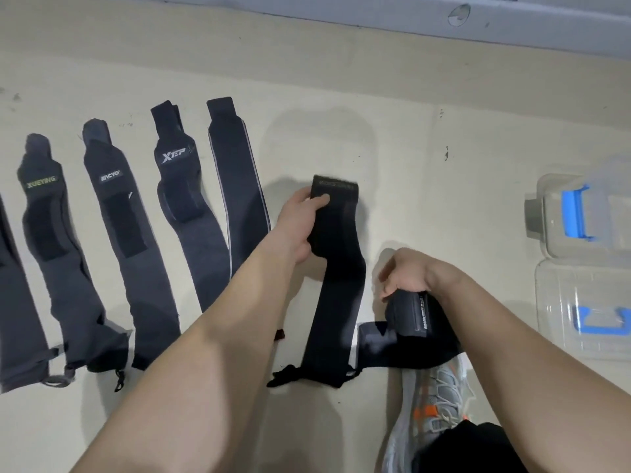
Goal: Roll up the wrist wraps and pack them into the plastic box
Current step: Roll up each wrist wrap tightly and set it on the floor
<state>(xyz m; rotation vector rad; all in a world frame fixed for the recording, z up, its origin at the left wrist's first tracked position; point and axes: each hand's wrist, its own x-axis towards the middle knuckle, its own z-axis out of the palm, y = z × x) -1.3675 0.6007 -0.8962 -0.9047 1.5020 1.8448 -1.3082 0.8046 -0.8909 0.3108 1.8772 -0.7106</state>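
my left hand (300, 227) pinches the far end of a flat wrist wrap (338, 285) on the floor (444, 186); my right hand (415, 273) curls over a half-rolled wrap (409, 319). both look soft, light and springy, so i'd grip the roll itself.

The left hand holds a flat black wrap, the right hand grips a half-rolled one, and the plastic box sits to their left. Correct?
Not quite: the head view shows the plastic box on the right, past the right hand. The left hand does hold the flat black wrap, and the right hand grips the half-rolled wrap.
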